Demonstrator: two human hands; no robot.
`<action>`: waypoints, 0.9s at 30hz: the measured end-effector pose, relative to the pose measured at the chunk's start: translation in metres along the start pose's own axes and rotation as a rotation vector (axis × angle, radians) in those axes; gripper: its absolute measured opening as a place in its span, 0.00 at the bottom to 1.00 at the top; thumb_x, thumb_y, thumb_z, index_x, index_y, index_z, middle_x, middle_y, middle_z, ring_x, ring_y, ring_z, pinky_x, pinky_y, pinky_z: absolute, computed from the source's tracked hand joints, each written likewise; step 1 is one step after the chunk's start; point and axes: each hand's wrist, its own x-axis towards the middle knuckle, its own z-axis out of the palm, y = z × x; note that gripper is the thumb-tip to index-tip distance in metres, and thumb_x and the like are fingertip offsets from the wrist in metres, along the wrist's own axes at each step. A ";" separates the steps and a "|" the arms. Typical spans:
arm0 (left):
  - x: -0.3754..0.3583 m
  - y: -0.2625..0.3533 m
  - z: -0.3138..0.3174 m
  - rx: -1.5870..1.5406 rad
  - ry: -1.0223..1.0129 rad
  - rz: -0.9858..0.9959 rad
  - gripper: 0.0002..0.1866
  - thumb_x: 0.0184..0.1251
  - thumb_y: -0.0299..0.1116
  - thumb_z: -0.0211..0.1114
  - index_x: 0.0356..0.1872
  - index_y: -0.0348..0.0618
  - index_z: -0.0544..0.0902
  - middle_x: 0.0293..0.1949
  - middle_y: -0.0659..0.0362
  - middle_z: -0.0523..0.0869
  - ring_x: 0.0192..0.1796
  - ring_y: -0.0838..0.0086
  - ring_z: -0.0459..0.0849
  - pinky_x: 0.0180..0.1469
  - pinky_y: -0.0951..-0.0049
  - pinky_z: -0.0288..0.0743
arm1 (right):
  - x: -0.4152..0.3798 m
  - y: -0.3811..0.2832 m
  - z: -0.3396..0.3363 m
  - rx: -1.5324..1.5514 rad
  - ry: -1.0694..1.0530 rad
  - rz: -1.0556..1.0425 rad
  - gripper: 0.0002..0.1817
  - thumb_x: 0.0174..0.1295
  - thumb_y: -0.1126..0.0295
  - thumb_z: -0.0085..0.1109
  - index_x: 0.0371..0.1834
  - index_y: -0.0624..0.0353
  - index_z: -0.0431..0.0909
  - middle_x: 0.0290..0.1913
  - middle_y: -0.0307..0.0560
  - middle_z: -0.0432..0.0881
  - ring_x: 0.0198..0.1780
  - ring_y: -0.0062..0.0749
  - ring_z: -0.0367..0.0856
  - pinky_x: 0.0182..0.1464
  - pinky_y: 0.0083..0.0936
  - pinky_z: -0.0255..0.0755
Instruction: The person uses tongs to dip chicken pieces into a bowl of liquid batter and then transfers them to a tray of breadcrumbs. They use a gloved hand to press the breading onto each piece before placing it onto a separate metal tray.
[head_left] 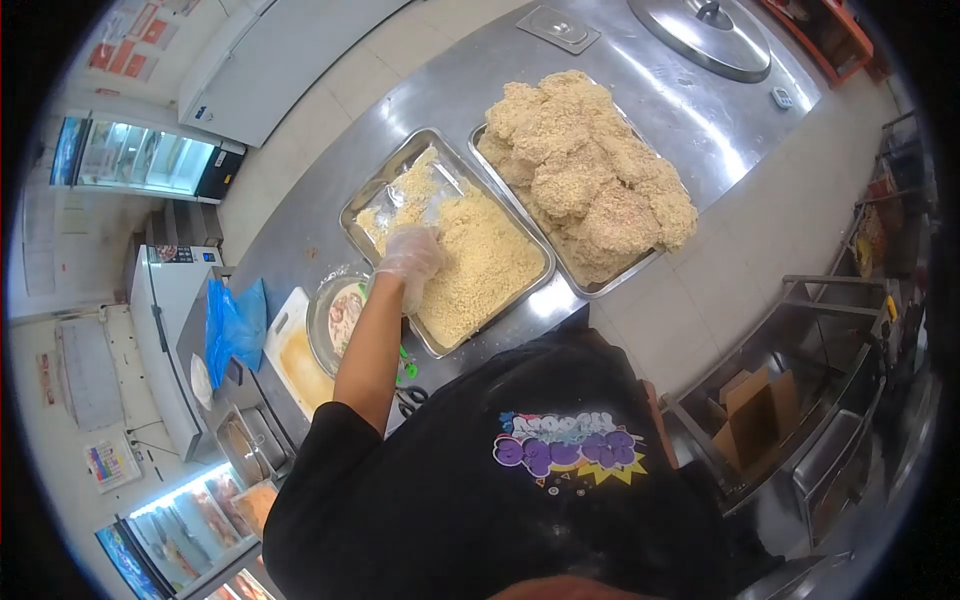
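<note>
My left hand [408, 262], in a thin clear glove, lies on the breadcrumbs [480, 262] in a steel tray [398, 162], fingers spread and pressed into the crumbs. Whether a piece lies under the hand is hidden. To the right, a second tray [622, 278] is heaped with breaded cutlets [585, 170]. A round bowl of raw meat [340, 315] stands just left of my forearm. My right hand is out of view behind my black shirt.
Both trays sit on a long steel counter [690, 115]. A white cutting board [295, 362], a blue plastic bag [235, 325] and green-handled scissors [405, 388] lie at the left. A large metal lid [710, 35] is at the far end. A cardboard box [755, 415] stands on the floor at right.
</note>
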 end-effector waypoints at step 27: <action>0.050 -0.044 0.005 -0.165 0.623 0.098 0.17 0.72 0.27 0.57 0.59 0.42 0.84 0.48 0.37 0.89 0.54 0.41 0.88 0.58 0.48 0.81 | 0.014 0.021 0.015 -0.285 -0.116 -0.040 0.14 0.65 0.63 0.64 0.36 0.65 0.88 0.36 0.56 0.90 0.37 0.44 0.89 0.41 0.40 0.79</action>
